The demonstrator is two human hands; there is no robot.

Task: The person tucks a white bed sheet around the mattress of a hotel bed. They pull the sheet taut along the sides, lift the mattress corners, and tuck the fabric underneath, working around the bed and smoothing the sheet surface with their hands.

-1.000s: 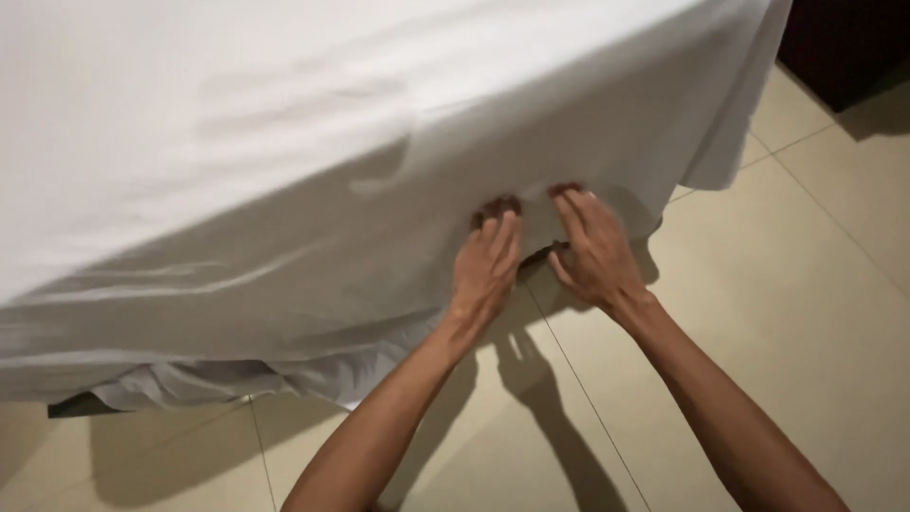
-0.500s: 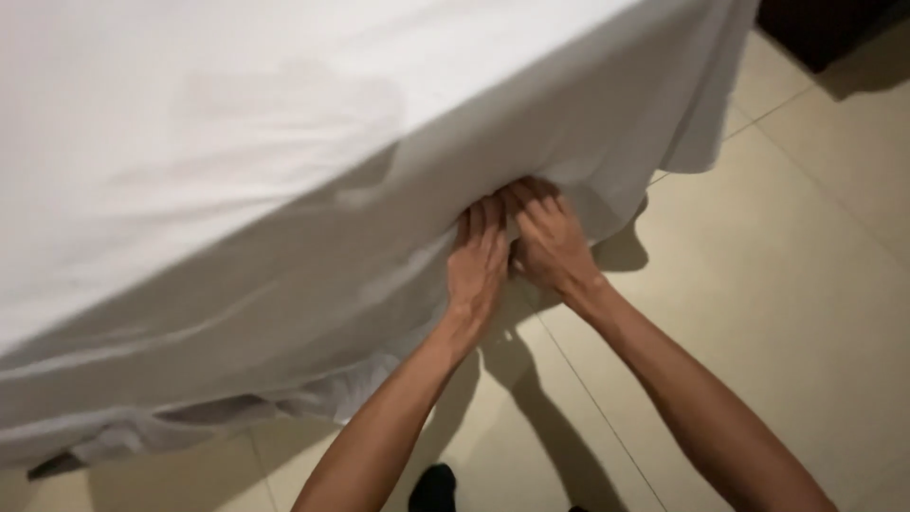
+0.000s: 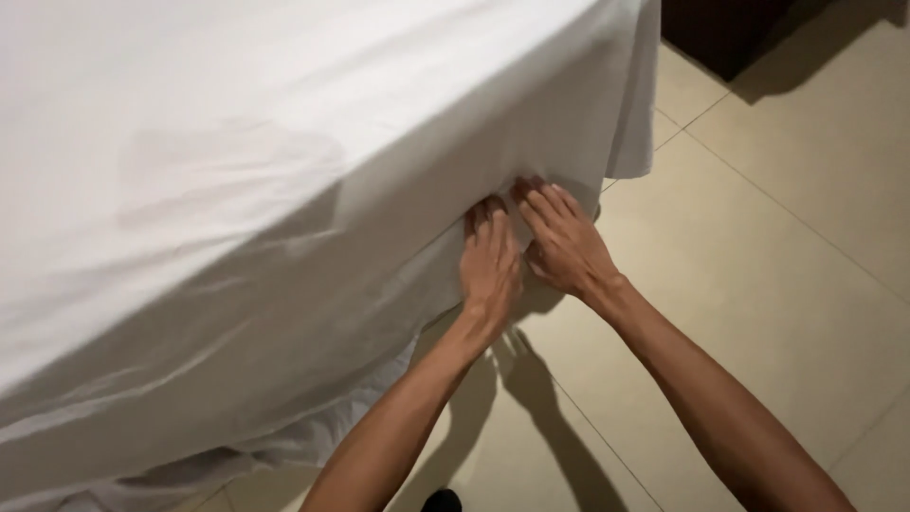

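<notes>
Hands meet at mid-frame, side by side against the hanging side of a white sheet [image 3: 284,190]. The left hand [image 3: 490,265] and right hand [image 3: 567,248] lie flat, fingers straight and pressed on the cloth, above the tiled floor [image 3: 758,284].

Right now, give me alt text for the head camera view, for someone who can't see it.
Two bare hands, left hand and right hand, press side by side with fingers flat against a white sheet hanging over a bed's side near its corner. Beige floor tiles lie below.
</notes>
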